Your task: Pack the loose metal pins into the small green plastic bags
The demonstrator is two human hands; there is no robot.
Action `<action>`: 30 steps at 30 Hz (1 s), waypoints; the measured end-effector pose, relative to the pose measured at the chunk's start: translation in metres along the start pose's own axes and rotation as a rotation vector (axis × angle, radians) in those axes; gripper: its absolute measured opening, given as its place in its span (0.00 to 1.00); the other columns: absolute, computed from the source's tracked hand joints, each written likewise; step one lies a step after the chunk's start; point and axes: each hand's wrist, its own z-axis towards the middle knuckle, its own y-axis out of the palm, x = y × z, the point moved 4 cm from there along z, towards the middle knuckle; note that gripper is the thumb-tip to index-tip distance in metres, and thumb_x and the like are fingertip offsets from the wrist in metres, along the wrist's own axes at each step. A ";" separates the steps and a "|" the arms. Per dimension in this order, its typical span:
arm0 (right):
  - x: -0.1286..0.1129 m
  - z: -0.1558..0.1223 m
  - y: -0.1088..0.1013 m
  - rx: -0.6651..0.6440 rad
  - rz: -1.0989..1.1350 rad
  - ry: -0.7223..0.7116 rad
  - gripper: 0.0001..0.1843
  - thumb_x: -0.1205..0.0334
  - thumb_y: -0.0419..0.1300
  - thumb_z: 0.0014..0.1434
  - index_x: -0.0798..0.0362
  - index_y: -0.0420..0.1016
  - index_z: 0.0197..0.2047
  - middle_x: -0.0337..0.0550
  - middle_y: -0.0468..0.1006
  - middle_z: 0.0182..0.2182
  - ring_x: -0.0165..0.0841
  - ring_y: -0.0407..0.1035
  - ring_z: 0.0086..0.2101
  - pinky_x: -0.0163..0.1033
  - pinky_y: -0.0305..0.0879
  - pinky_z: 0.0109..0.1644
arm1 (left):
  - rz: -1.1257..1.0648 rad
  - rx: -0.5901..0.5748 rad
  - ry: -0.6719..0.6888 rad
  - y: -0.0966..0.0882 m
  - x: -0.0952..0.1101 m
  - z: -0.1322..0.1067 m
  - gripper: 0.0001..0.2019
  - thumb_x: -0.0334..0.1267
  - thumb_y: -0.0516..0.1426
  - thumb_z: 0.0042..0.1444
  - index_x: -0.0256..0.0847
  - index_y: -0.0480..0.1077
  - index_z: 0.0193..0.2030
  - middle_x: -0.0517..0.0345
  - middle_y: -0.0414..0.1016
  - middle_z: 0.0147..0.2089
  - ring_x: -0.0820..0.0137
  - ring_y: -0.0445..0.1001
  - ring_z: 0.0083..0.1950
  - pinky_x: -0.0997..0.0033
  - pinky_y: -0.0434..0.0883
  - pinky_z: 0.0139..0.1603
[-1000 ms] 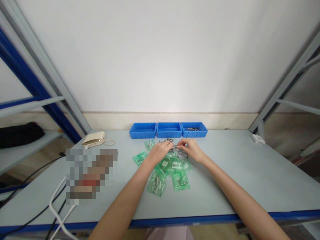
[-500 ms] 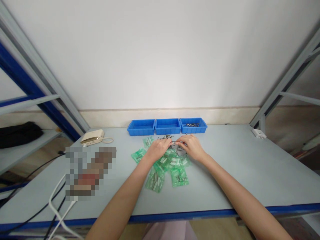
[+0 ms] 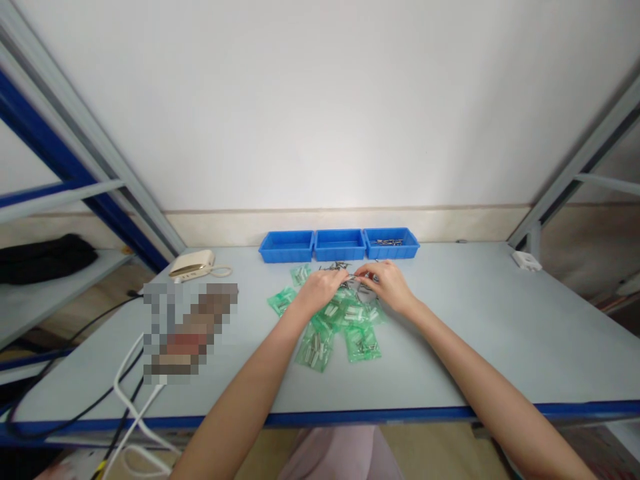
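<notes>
Here at the counter (image 3: 465, 340), the left hand (image 3: 320, 291) and the right hand (image 3: 387, 285) are up at the centre, fingertips drawn in close to each other over a small metal piece (image 3: 353, 275). Both grips look closed around that spot, but the piece is tiny and half hidden, so there's no telling which hand really has it clamped. Just beyond the fingers sits a scatter of loose metal screws (image 3: 334, 267), right in front of the bins. Under the wrists and forearms lies a heap of green plastic bags (image 3: 361, 344), packed with metal parts, the hands partly covering it. Along the back of the counter stand three blue plastic bins in a row, touching: the left bin (image 3: 286, 247), the middle bin (image 3: 340, 245) and the right bin (image 3: 391, 243), that last one holding a small batch of screws (image 3: 389, 242). Off to the left, a cream-coloured power bank (image 3: 193, 264) trails its cord, next to a pixelated patch (image 3: 190, 333) hiding whatever lies there. White cables (image 3: 127, 393) hang over the front edge, and a small white plug block (image 3: 526, 261) sits far right.
</notes>
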 end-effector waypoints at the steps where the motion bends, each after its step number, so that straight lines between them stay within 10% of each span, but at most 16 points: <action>1: -0.001 0.000 -0.001 0.010 -0.009 0.001 0.11 0.56 0.54 0.62 0.51 0.76 0.37 0.41 0.80 0.34 0.32 0.71 0.33 0.39 0.54 0.42 | 0.009 0.001 0.002 0.000 0.000 0.000 0.12 0.38 0.44 0.66 0.37 0.66 0.36 0.56 0.74 0.29 0.68 0.75 0.32 0.72 0.65 0.32; 30: 0.000 -0.001 -0.002 -0.021 -0.116 -0.033 0.19 0.52 0.47 0.65 0.51 0.75 0.35 0.43 0.80 0.33 0.34 0.70 0.35 0.39 0.48 0.41 | 0.035 0.000 -0.001 0.001 0.001 0.000 0.15 0.40 0.43 0.67 0.37 0.66 0.38 0.56 0.75 0.30 0.70 0.75 0.32 0.74 0.64 0.32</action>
